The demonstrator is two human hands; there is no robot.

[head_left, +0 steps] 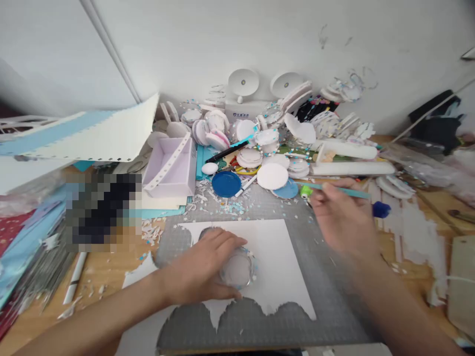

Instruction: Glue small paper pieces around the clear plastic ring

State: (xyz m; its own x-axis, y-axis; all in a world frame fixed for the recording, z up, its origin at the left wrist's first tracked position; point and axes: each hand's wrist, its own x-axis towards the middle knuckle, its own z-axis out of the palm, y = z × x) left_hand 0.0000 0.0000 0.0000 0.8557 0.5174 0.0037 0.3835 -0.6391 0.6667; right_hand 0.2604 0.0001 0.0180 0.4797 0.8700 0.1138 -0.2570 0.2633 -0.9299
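My left hand [202, 269] rests curled around a small clear glass [237, 269] that stands mouth-down on a white sheet of paper [276, 267], thumb and fingers pressed to its sides. The sheet lies on a grey cutting mat [326, 316] and has round scallops cut from its near edge. My right hand [343, 217], blurred by motion, hovers above the mat's far right corner and pinches a thin teal pen [351, 192] that points to the left.
Behind the mat lie many white foam discs [272, 175], a blue lid [226, 184], a lilac box [172, 168], markers and paper scraps. Stacked coloured paper [25, 242] fills the left. A white device [243, 109] stands against the wall.
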